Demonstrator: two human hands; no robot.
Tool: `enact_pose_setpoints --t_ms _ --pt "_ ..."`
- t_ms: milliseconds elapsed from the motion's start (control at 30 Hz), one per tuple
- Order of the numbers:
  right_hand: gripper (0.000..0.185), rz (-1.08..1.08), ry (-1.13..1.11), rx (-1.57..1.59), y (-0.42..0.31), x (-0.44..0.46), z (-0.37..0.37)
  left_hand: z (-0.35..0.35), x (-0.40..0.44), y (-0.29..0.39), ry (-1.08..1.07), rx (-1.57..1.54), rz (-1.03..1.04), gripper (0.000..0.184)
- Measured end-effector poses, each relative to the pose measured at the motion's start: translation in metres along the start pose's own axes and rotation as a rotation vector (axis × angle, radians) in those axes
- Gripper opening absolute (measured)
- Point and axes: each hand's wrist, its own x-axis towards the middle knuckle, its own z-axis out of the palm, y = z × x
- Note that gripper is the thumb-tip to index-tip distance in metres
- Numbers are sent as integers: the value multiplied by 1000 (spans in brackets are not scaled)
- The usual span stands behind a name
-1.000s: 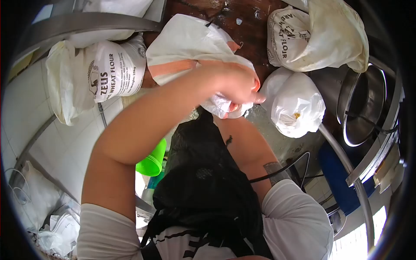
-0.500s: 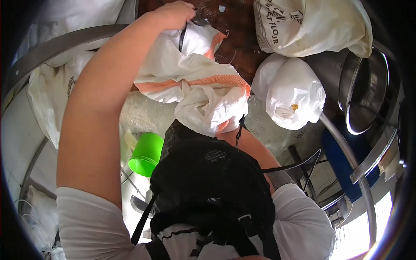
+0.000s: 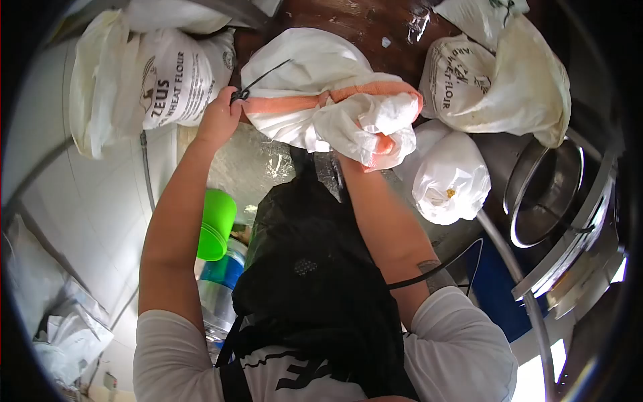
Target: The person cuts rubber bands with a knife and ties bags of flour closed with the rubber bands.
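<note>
Back nearer comes the left hand point(image 3: 220, 119), clamped on a thin black cord point(image 3: 266, 75)! White, orange-striped woven sack point(image 3: 305, 60) over glossy brown tabletop point(image 3: 328, 15), pale tiles point(image 3: 110, 201) leftward; right hand point(image 3: 384, 143) mostly fold-hidden, grip unclear.

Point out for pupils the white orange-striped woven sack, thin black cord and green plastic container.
White orange-striped woven sack point(image 3: 305, 63): head view, its broad body.
Thin black cord point(image 3: 239, 96): head view, its tangled lower end.
Green plastic container point(image 3: 219, 213): head view, its outer wall.
</note>
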Motion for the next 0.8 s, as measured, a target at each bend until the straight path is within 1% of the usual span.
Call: enact_pose_setpoints --t_ms 33,67,100,167,200,233,267,333,367,400,433,467,500,533,567,633,667,700,733,767,800 --pt "64 -34 -10 -44 -6 8 -2 3 -9 -4 78 -45 -1 24" --pt "62 -81 -25 -96 -14 15 -7 1 -17 -9 36 10 -29 24" --pt "61 -133 -40 -148 -23 22 -10 -2 -28 -15 57 -4 -51 24" --pt "59 -277 -93 -295 -45 46 -13 -6 -56 -32 67 155 -78 22" --pt "58 -363 -135 -389 -57 61 -13 -5 -72 -42 78 146 -93 22" --pt "56 -446 -187 -493 -65 76 -6 1 -89 -53 21 188 -186 20" --pt "55 -525 -261 -609 -73 88 -1 14 -106 -62 -39 228 -275 19" --pt "53 -661 -431 -850 -78 110 23 79 -141 -65 39 102 -150 19" --pt "52 -713 -527 -978 -75 117 38 112 -143 -42 -323 162 -215 21" --pt "51 -769 -627 -1115 -64 123 57 107 -148 47 -429 -8 -238 23" --pt "51 -771 -763 -1362 -70 124 74 132 -149 96 -557 -33 -21 26" --pt "53 -613 -722 -1271 -83 103 81 111 -135 170 -700 -123 -56 28" --pt "57 -470 -748 -1227 -101 82 81 151 -132 203 -579 -212 8 27" --pt "63 -329 -760 -1184 -119 60 81 155 -116 224 -456 -291 161 27" --pt "50 -448 -807 -1133 -104 58 71 147 -95 237 -330 -370 310 28" --pt "31 106 -1150 -566 -85 68 46 99 -60 234 -693 7 578 28" --pt "31 103 -1144 -553 -88 65 34 54 -53 244 -892 204 590 28" --pt "23 232 -1137 -415 -92 55 21 36 -52 239 -874 107 526 29" --pt "17 361 -1122 -271 -93 48 8 26 -44 237 -924 109 509 30" --pt "18 290 -1126 -261 -64 54 3 18 -29 235 -906 354 741 30" --pt "18 286 -1118 -238 -54 46 1 38 -7 212 -827 355 897 30"
